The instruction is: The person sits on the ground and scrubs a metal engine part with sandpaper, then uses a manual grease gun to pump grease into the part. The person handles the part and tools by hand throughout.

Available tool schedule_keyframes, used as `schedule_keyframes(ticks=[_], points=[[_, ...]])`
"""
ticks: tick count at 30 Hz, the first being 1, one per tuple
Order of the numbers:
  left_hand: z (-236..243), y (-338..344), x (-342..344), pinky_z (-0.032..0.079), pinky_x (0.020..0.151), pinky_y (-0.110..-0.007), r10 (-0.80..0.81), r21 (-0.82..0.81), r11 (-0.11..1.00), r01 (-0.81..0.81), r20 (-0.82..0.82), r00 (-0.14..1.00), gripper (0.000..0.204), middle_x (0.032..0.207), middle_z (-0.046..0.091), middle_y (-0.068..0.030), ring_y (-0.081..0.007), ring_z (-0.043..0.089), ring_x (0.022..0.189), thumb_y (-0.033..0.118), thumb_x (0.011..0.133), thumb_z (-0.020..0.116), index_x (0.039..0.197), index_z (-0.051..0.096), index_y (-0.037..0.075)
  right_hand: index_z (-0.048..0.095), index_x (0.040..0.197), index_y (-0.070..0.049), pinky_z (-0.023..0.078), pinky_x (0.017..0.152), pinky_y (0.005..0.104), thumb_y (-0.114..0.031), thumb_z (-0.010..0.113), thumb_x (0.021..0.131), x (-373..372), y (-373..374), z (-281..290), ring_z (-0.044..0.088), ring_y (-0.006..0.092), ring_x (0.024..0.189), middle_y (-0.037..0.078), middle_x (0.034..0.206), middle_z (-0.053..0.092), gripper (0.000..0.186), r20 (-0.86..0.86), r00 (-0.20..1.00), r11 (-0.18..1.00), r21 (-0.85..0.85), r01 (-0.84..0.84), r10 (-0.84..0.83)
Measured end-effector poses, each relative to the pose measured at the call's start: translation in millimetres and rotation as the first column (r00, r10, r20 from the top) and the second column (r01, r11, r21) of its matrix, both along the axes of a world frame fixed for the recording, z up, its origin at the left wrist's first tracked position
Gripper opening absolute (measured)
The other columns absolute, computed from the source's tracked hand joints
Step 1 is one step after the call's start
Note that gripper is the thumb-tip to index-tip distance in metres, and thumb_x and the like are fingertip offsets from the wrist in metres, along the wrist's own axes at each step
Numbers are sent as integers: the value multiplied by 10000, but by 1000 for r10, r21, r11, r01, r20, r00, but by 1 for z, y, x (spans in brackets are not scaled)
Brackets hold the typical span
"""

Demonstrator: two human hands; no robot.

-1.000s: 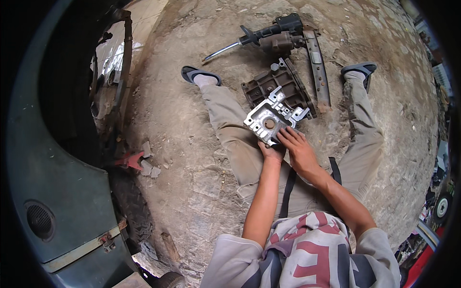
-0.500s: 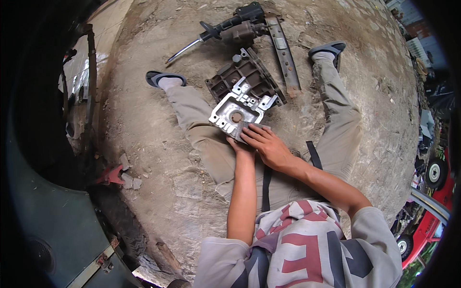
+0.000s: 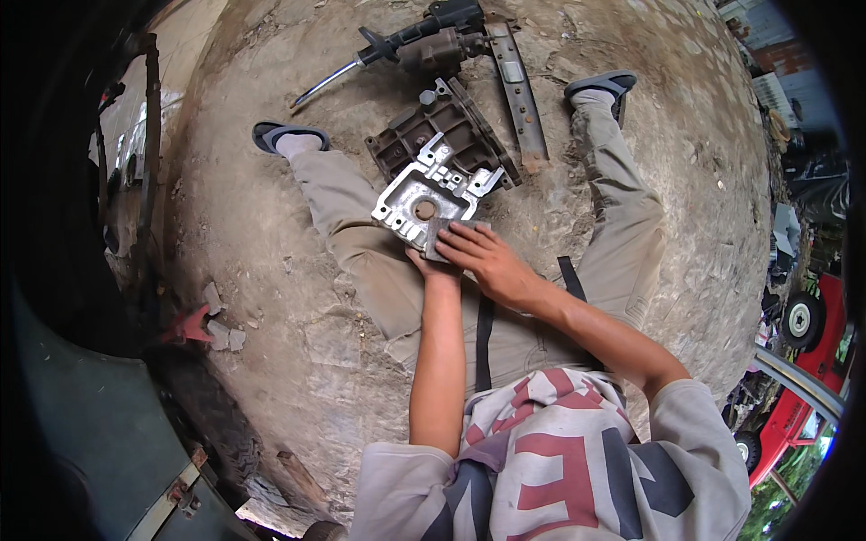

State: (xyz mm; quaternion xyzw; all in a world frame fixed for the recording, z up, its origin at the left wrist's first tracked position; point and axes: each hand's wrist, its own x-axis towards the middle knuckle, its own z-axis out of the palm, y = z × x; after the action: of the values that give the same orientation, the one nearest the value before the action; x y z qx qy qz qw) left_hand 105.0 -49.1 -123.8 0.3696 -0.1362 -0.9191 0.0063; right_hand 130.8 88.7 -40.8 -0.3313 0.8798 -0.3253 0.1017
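A silvery metal housing [image 3: 390,216] with a round central hole and two arms lies between my legs, its far end against a dark, dirty engine casing [image 3: 460,126]. My left hand [image 3: 436,269] grips the housing's near edge from below; most of its fingers are hidden underneath. At the housing's near right corner is a dark grey sheet that looks like sandpaper [image 3: 437,238]. My right hand [image 3: 484,257] presses this sheet onto the metal, fingers laid over it.
Beyond the casing lie a black shock absorber [image 3: 401,41], a rusty cylindrical part [image 3: 442,51] and a long drilled metal bar [image 3: 517,86]. Left on the dirt floor are a red stand [image 3: 188,325] and broken stone pieces [image 3: 224,337]. A dark green vehicle panel [image 3: 99,424] fills the lower left.
The whole view has shifted, so everything appears a little farther left and mostly higher. Both hands stay at the same corner of the housing, the right still on the sandpaper.
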Motion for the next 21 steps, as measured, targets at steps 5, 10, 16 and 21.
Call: schedule_keyframes(ticks=[5,10,16,21], points=[[25,9,-7,399,1130,-482,52,182,982,-38,-71,996,647,1450,527,-146,-341,496,1334,520,995,312,1433,509,86,495,1477,-87,265,1200,506,67,508,832,-33,31,-38,369,302,1471,128,1546,467,664,-85,919,918,76,390,-384],[-22,-7,11,452,1079,-504,-46,111,992,58,-114,992,655,1392,568,-124,-341,552,1261,542,983,310,1419,517,98,500,1481,-117,262,1213,504,65,513,831,-2,-7,8,367,307,1475,120,1555,457,675,20,991,990,60,130,-131],[-28,-8,10,460,1073,-465,3,157,987,29,-197,980,637,1411,558,-108,-337,566,1242,541,987,327,1412,526,111,480,1488,-97,248,1224,499,30,525,832,-18,15,-18,354,307,1483,119,1545,469,669,-46,998,999,-5,36,-37],[18,6,-5,468,1049,-511,67,208,977,-40,-127,990,635,1408,565,-135,-334,555,1261,518,981,359,1419,526,90,524,1461,-110,310,1193,482,85,516,820,-48,38,-41,389,318,1460,134,1527,488,670,-66,912,901,144,410,-405]])
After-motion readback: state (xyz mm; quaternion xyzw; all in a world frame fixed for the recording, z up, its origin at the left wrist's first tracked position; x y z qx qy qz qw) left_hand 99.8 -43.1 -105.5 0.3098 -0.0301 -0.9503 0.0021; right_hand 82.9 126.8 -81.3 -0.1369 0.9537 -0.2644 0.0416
